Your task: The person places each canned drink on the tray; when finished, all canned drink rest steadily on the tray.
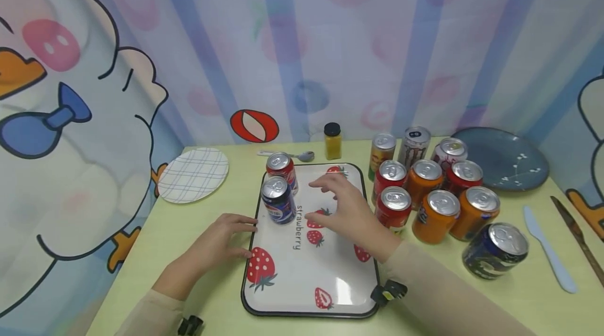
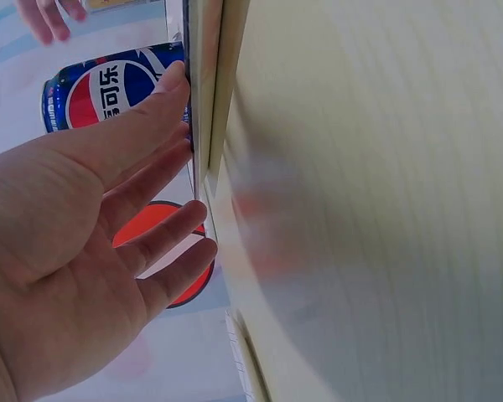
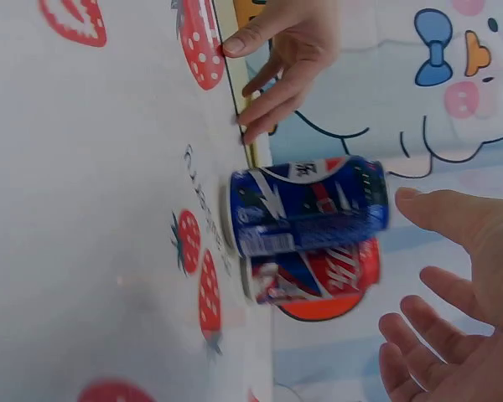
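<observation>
1. While its thumb and fingers stand apart with nothing between them, the right grip [image 1: 346, 210] hangs above the tray [image 1: 292, 273], to the right of the blue can [image 1: 278, 202].
2. Left grip [image 1: 222, 239]: digits spread, nothing held; fingertips at the tray's left rim, contact likely.
3. Blue can: upright on the tray, left side, toward the far end.
4. Red can [image 1: 280, 165]: upright, just behind the blue one; whether they touch cannot be told.
5. Hazards, as judged: a low sweep of the right grip could topple the blue can into its neighbour; a shove at the rim could slide the tray and rock both.
6. Outlying stock, tabletop [image 1: 222, 299]: clustered cans [image 1: 435, 223] and a dark can [image 1: 494, 251], right; yellow jar [image 1: 333, 146] and spoon [image 1: 305, 156], beyond the tray; checked plate [image 1: 193, 174], left.
7. Markings: "strawberry", printed lengthwise on the tray; Pepsi roundel and the characters 可乐, blue can; red can's lettering, blurred; most cluster labels, too small to read.
</observation>
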Tool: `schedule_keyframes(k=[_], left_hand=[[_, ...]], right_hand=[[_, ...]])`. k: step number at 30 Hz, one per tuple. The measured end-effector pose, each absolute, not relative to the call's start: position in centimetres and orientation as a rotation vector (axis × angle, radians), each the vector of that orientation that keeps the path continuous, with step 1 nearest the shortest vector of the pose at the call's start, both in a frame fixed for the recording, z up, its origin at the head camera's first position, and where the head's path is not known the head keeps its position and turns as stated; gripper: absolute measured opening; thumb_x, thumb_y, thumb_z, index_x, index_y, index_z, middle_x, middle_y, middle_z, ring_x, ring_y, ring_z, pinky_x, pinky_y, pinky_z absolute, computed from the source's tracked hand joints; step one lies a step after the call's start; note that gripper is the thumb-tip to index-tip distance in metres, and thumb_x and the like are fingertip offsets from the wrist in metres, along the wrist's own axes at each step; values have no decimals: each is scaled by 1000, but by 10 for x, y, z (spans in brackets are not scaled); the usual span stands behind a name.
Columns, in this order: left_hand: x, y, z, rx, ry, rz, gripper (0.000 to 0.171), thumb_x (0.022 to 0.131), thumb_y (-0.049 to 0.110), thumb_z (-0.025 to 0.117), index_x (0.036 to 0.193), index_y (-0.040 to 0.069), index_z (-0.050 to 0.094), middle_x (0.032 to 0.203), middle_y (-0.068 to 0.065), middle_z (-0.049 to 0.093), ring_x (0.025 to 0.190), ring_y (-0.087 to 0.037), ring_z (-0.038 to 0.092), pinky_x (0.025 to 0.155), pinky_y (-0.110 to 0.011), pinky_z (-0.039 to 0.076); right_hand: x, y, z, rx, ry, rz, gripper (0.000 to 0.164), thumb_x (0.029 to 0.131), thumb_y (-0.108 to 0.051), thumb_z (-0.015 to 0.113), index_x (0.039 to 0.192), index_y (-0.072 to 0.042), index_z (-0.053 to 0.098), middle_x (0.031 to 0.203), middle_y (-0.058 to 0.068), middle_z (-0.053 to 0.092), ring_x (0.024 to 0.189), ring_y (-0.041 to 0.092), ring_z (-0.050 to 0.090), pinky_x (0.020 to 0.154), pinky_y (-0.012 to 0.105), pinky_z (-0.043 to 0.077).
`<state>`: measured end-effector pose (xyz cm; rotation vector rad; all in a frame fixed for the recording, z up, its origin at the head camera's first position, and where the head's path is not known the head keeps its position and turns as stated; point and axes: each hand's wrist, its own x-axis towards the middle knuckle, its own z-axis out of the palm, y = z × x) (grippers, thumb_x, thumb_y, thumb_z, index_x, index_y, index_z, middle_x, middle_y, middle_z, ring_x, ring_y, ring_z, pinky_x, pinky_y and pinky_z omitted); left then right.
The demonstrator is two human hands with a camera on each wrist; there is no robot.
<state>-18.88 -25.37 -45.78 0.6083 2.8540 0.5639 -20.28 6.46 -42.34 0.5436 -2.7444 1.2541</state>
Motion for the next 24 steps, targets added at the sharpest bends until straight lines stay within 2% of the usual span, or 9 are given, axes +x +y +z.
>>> schedule_keyframes(k=[6, 12, 15, 19, 24], left_hand=[[-186, -255, -457, 645, 2857, 580, 51, 80, 24, 89, 126, 10, 74, 141, -7, 65, 135, -37, 53, 116, -57, 44], [-186, -256, -459, 632, 2853, 571, 50, 81, 24, 89, 127, 11, 74, 142, -5, 65, 137, -36, 52, 117, -56, 44], [-186, -258, -461, 649, 2855, 584, 51, 81, 25, 89, 127, 11, 74, 143, -6, 65, 136, -36, 53, 116, -57, 44], [-186, -260, -464, 689, 2864, 601, 51, 80, 25, 89, 128, 10, 74, 143, -7, 65, 135, -36, 54, 116, -57, 45], [-186, -260, -464, 691, 2867, 607, 51, 80, 26, 89, 127, 12, 74, 142, -6, 65, 135, -35, 54, 115, -57, 45]], right_hand=[[-172, 108, -405, 608, -2721, 1274, 50, 81, -28, 90, 127, -26, 70, 139, -4, 62, 121, 19, 61, 94, 39, 59], [-146, 153, -396, 678, -2649, 1198, 50, 80, -18, 91, 124, -27, 70, 137, -4, 63, 120, 20, 63, 89, 44, 62], [-135, 177, -394, 678, -2613, 1102, 52, 78, -14, 92, 123, -27, 70, 136, -5, 63, 122, 18, 61, 96, 26, 57], [-125, 209, -392, 655, -2567, 989, 58, 73, -10, 94, 123, -26, 71, 133, -5, 63, 120, 9, 56, 96, 4, 42], [-120, 249, -395, 646, -2560, 929, 62, 68, -8, 96, 122, -26, 71, 129, -6, 66, 120, -7, 52, 94, 0, 41]])
